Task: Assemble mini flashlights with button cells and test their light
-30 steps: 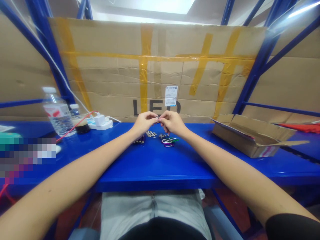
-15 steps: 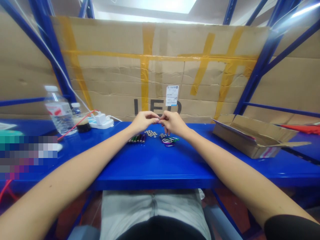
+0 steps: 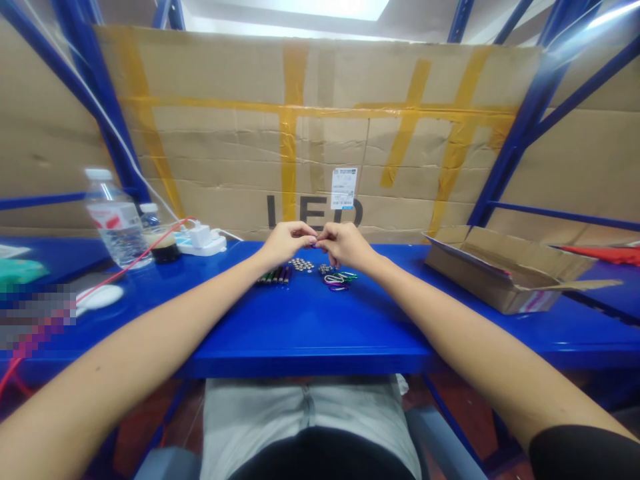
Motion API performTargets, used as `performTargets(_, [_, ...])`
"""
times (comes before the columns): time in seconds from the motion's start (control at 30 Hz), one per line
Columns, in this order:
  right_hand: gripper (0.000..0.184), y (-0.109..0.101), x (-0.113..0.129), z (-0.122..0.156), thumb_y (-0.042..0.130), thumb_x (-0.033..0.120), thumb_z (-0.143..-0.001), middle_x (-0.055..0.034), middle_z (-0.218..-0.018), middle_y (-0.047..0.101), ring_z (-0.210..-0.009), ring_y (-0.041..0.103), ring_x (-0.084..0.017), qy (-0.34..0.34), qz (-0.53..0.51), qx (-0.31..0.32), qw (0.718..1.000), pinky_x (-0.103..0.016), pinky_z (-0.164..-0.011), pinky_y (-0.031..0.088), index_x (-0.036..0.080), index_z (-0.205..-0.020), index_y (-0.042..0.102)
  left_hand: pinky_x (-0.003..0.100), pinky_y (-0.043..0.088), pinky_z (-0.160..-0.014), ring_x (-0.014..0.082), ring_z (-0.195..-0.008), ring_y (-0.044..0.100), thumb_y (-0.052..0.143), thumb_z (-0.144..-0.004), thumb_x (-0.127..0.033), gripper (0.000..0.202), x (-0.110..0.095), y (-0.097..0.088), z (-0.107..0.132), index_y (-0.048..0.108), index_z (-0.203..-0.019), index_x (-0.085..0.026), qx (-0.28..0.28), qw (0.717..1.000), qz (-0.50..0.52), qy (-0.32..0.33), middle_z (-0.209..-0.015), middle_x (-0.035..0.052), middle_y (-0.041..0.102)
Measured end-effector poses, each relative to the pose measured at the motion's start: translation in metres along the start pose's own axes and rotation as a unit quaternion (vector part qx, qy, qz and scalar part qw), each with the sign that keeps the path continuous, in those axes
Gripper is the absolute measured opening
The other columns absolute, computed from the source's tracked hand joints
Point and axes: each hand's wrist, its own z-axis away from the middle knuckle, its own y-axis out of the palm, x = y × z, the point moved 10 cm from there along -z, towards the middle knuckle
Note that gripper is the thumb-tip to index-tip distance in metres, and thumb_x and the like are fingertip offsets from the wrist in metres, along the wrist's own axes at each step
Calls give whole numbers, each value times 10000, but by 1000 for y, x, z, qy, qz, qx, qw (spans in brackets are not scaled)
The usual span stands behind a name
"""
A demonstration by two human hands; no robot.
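Observation:
My left hand [image 3: 290,241] and my right hand [image 3: 345,242] meet above the back of the blue table, fingertips pinched together. Between them is a small dark purple piece [image 3: 314,246], mostly hidden by the fingers, too small to name. Under the right hand lie several coloured carabiners [image 3: 340,279], green, silver and purple, beside a little heap of small metal parts [image 3: 326,269]. Small round silver pieces [image 3: 301,265] are spread below the gap between the hands. A row of dark, thin tubes [image 3: 275,275] lies below my left hand, partly covered by the forearm.
An open cardboard box [image 3: 505,273] stands on the right of the blue table [image 3: 310,327]. At left are a water bottle [image 3: 117,223], a bottle of dark liquid [image 3: 163,243], a white power strip [image 3: 203,241] and a red cable [image 3: 135,259]. A large cardboard sheet [image 3: 240,147] closes off the back.
Both hands stay pinched together in nearly the same place. A bit more of the purple piece shows between the fingertips. The view has shifted slightly.

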Motion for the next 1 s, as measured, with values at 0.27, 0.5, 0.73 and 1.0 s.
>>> performTargets(0.27, [106, 10, 7, 2, 529, 121, -893, 68, -505, 551, -408, 535, -100, -18, 54, 64, 996, -206, -454, 415, 202, -857, 471, 274, 486, -645, 124, -637, 612, 658, -795, -141, 29, 9, 2, -5, 635, -796, -124, -12, 1000, -7, 5, -689, 26, 669])
performTargets(0.5, [94, 5, 13, 1, 539, 100, -878, 34, -565, 556, -520, 530, -101, -56, 135, 53, 988, -220, -557, 396, 176, -826, 519, 272, 464, -633, 126, -610, 597, 644, -799, -116, 11, 11, 4, -4, 638, -792, -120, -7, 1000, -6, -12, -634, 15, 639])
performTargets(0.73, [145, 3, -7, -2, 598, 99, -843, 25, -591, 591, -436, 486, -65, 25, 8, 11, 1000, -187, -434, 360, 162, -737, 521, 281, 480, -655, 129, -621, 612, 639, -783, -107, 18, 9, 9, 1, 626, -785, -121, -6, 1000, -4, -20, -651, 15, 653])
performTargets(1.0, [179, 4, -17, -2, 616, 103, -862, 29, -544, 580, -328, 444, -60, 92, -46, 4, 995, -180, -285, 305, 165, -728, 514, 300, 503, -693, 141, -674, 639, 673, -775, -204, 96, 7, 8, 2, 641, -815, -123, -19, 1000, -17, -2, -708, 39, 683])
